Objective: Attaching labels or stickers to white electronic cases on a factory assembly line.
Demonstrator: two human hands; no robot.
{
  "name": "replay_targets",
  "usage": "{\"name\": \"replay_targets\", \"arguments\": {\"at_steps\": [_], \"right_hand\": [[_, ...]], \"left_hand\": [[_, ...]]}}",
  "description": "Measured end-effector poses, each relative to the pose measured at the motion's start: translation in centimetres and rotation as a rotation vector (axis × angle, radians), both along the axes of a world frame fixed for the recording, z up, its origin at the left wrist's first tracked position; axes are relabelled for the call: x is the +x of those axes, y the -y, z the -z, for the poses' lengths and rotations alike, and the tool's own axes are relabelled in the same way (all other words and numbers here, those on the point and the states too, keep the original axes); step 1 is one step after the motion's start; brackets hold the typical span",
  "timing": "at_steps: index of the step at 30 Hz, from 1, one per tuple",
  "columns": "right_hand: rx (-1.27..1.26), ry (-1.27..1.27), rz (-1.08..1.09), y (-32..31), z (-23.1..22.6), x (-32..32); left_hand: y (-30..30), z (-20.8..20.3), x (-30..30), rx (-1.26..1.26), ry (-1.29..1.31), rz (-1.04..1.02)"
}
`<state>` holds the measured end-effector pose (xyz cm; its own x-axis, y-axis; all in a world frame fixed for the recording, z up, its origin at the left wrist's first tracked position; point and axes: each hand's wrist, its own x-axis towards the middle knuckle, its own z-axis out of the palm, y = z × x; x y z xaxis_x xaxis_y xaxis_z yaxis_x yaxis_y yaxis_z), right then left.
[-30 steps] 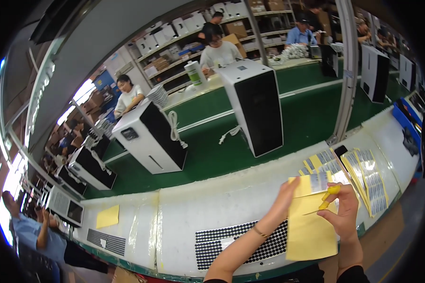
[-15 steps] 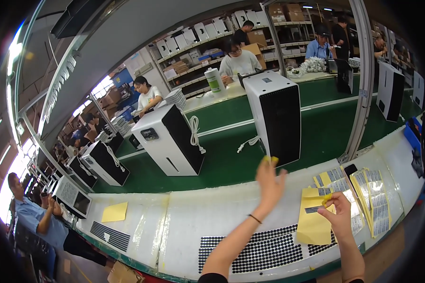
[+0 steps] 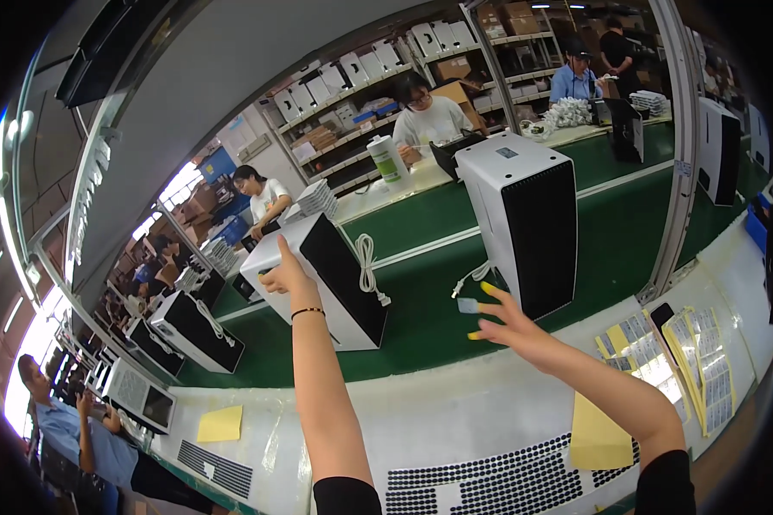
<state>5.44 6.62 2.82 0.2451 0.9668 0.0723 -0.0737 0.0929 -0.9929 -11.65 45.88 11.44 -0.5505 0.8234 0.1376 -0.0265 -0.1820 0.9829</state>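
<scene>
Monitoring remotely, I see a green belt (image 3: 429,343) bearing a tall white-and-black unit (image 3: 339,266); the left hand (image 3: 290,281) overlaps its upper part, finger grip indeterminable; the right hand (image 3: 520,330) hangs mid-air, fingers spread, a small label (image 3: 466,305) at one fingertip. Likely step: label transfer, calling next for square alignment

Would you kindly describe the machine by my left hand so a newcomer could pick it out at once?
Find the green surface running across the view beyond the pale worktable. On it, left of centre, stands a white machine with a black side and a looped white cord. Unlike its neighbours, it has your left hand in front of its white face.
</scene>
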Motion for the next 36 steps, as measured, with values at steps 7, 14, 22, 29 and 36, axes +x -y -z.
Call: {"name": "replay_targets", "arguments": {"at_steps": [7, 14, 22, 29, 36], "right_hand": [[-0.153, -0.2, -0.018, -13.3, 1.8, 2.4], [-0.194, -0.477, 0.016, -22.0, 2.7, 2.9], [-0.201, -0.625, -0.015, -23.6, 4.0, 1.0], [-0.224, -0.66, 0.018, -16.3, 3.2, -1.1], [-0.227, -0.692, 0.121, -10.6, 6.2, -4.1]], "left_hand": [[0.2, 0.0, 2.5, 0.019, -0.055, -0.087], [4.1, 0.6, 1.5, 0.382, 0.402, 0.139], [16.3, 2.9, -1.4, 0.614, 0.457, 0.602], [23.2, 6.7, -5.8, 0.641, 0.193, 0.692], [23.0, 6.3, -11.6, -0.01, 0.816, 1.069]]}}
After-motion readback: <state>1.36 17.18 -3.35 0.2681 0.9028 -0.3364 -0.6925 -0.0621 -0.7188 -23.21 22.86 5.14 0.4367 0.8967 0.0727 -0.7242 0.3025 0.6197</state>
